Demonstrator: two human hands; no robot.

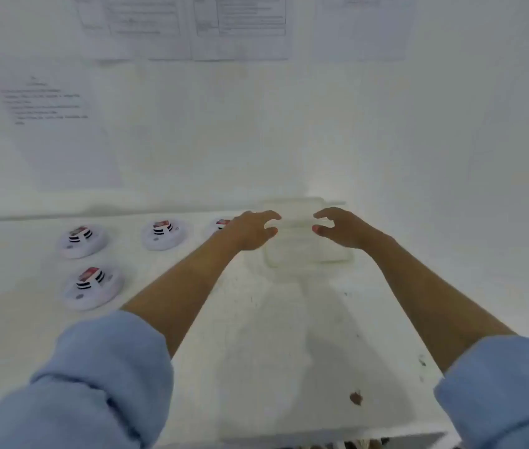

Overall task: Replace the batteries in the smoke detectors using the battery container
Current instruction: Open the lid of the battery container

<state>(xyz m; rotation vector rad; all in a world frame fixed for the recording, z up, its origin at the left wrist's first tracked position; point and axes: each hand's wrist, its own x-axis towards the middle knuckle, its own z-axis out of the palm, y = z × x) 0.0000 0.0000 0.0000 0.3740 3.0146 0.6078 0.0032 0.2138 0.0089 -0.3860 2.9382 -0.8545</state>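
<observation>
Stretches both arms out over the white table (pixel 289 335), blue sleeves (pixel 94 384) bunched at the bottom corners. Places the clear plastic battery container (pixel 308 254) just right of centre frame, hard by the wall. Hovers the left hand (pixel 250 230) at its left edge and the right hand (pixel 342 228) at its right edge, facing each other. Curls fingers loosely on both, thumbs apart, nothing clamped, so released on each side. Cannot tell through the blur whether any fingertip touches the lid. Lines up white round smoke detectors at centre left: first detector (pixel 83 241), second detector (pixel 164 234), third detector (pixel 93 288) nearer the bottom, fourth detector (pixel 222 223) half hidden behind the left hand. Shows printed papers (pixel 240 27) on the wall up top.
</observation>
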